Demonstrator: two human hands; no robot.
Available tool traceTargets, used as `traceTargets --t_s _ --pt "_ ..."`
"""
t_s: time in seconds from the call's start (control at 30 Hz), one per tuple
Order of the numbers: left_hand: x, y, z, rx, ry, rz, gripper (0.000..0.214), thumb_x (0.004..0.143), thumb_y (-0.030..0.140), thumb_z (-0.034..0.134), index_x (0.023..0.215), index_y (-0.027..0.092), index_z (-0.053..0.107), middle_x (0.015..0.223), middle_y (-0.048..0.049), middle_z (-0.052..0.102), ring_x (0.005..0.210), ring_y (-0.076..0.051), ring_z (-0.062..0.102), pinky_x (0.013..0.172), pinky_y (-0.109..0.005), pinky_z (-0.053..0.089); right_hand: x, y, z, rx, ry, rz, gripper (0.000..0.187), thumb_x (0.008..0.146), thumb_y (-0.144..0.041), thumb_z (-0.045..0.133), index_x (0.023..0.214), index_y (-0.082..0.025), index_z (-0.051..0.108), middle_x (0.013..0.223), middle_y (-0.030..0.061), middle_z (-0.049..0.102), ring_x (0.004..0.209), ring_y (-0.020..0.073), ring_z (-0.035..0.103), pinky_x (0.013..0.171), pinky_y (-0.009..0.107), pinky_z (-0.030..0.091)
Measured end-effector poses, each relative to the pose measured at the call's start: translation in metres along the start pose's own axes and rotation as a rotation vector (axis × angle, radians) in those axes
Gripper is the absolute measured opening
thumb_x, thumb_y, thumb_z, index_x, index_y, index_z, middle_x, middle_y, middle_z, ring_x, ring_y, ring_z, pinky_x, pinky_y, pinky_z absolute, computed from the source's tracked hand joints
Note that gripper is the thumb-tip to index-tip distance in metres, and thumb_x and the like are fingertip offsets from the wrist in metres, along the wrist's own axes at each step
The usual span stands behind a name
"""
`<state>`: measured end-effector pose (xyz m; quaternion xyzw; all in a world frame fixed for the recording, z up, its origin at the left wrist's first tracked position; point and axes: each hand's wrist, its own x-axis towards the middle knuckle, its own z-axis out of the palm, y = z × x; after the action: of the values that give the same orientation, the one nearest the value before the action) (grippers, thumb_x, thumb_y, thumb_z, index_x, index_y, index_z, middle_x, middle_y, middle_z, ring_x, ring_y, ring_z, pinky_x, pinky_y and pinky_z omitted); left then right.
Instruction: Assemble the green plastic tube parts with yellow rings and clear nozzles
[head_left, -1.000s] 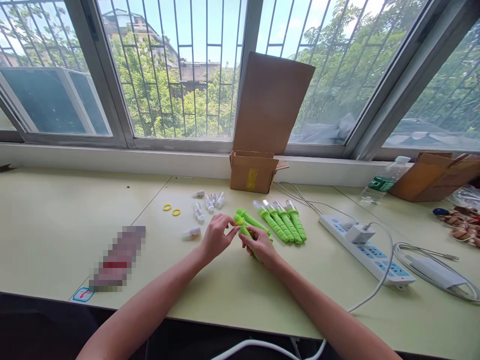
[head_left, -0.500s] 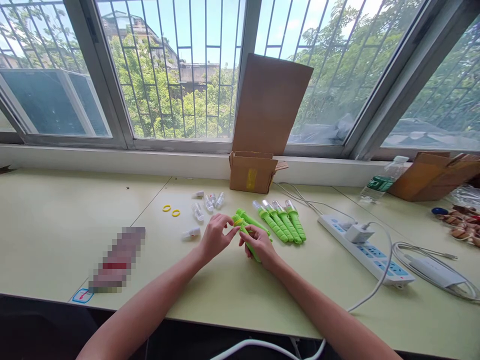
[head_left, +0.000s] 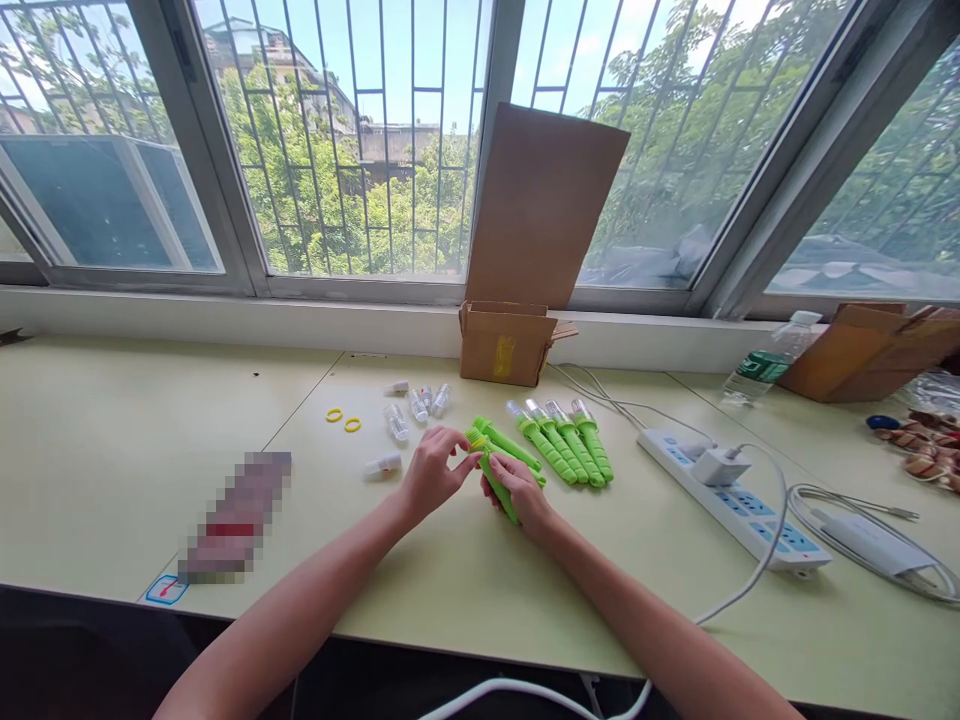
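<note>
My right hand (head_left: pixel 523 492) is closed around a bright green plastic tube (head_left: pixel 495 476) that lies slanted over the pale table (head_left: pixel 112 450). My left hand (head_left: pixel 432 472) pinches the tube's upper end with thumb and fingertips. Another green tube (head_left: pixel 510 444) lies just behind my hands. To the right lies a row of several green tubes with clear caps (head_left: pixel 564 440). Left of my hands are small clear vials (head_left: pixel 409 408), a white-capped vial (head_left: pixel 382 464) and two yellow rings (head_left: pixel 343 419).
An open cardboard box (head_left: pixel 506 340) stands at the window sill. A white power strip (head_left: pixel 731 500) with a plugged charger and cables lies at the right. A water bottle (head_left: pixel 769 370), a second carton (head_left: pixel 870 350) and a blurred flat package (head_left: pixel 238 515) are also on the table.
My hands have stayed in place on the green tube, with only small finger shifts at its upper end.
</note>
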<state>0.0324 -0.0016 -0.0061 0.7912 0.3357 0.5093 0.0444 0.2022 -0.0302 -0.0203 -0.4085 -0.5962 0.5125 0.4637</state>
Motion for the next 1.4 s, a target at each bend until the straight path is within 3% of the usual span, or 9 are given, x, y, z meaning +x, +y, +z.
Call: traceTargets --t_s 0.17,0.27,0.37,0.53,1.0,1.13,1.4 --pt "-0.0003 0.0002 -0.0001 -0.002 0.01 0.016 0.016 0.083 0.031 0.063 0.078 0.02 0.053 0.07 0.0004 0.058 0.067 -0.014 0.053 0.071 -0.031 0.045 -0.0021 -0.0046 -0.0018 -0.023 0.011 0.015 0.035 0.086 -0.05 0.048 0.074 -0.018 0.055 0.063 -0.0011 0.056 0.042 0.0094 0.048 0.039 0.023 0.036" --pt "-0.001 -0.0001 0.0005 -0.002 0.002 0.018 0.015 0.082 0.03 0.064 0.078 0.02 0.053 0.071 0.0004 0.059 0.067 -0.014 0.053 0.07 -0.031 0.045 -0.0033 -0.0052 0.0001 -0.077 0.022 0.014 0.029 0.079 -0.046 0.06 0.073 -0.019 0.05 0.057 -0.0056 0.048 0.038 0.0087 0.046 0.035 0.021 0.034" --pt "-0.0014 -0.0005 0.0013 -0.001 -0.013 0.014 0.015 0.081 0.029 0.064 0.079 0.02 0.053 0.071 0.0004 0.059 0.066 -0.014 0.053 0.069 -0.031 0.045 -0.0024 -0.0011 0.0027 -0.081 0.074 0.035 0.034 0.071 -0.044 0.07 0.086 -0.021 0.05 0.057 -0.0078 0.05 0.033 0.0079 0.043 0.03 0.02 0.032" --pt "-0.0018 -0.0011 0.0012 0.003 -0.028 0.006 0.015 0.082 0.03 0.064 0.079 0.02 0.053 0.072 0.0001 0.059 0.068 -0.015 0.053 0.07 -0.031 0.045 -0.0011 0.0029 0.0043 -0.042 0.121 0.034 0.038 0.072 -0.045 0.069 0.093 -0.021 0.048 0.061 -0.0057 0.056 0.034 0.0083 0.045 0.028 0.02 0.033" --pt "-0.0015 -0.0043 0.0011 0.009 -0.036 -0.022 0.017 0.081 0.031 0.064 0.078 0.02 0.052 0.073 0.0001 0.059 0.068 -0.015 0.054 0.07 -0.031 0.046 0.0016 0.0031 0.0041 -0.028 0.06 -0.008 0.041 0.078 -0.055 0.059 0.095 -0.019 0.051 0.071 -0.0007 0.06 0.043 0.0099 0.052 0.038 0.022 0.04" --pt "-0.0016 -0.0044 0.0007 0.011 -0.024 -0.021 0.016 0.081 0.03 0.065 0.077 0.02 0.053 0.072 0.0004 0.059 0.068 -0.014 0.053 0.07 -0.03 0.045 0.0011 -0.0002 0.0046 -0.057 0.031 -0.01 0.038 0.08 -0.056 0.056 0.086 -0.019 0.053 0.075 0.0009 0.059 0.051 0.0109 0.054 0.04 0.021 0.04" --pt "-0.0028 -0.0035 0.0005 0.012 -0.035 -0.022 0.016 0.081 0.031 0.065 0.078 0.02 0.053 0.071 0.0007 0.057 0.068 -0.015 0.053 0.069 -0.03 0.045 -0.0001 -0.003 0.0009 -0.03 0.027 -0.005 0.035 0.083 -0.049 0.055 0.065 -0.018 0.056 0.06 -0.0001 0.053 0.048 0.0108 0.048 0.04 0.022 0.035"
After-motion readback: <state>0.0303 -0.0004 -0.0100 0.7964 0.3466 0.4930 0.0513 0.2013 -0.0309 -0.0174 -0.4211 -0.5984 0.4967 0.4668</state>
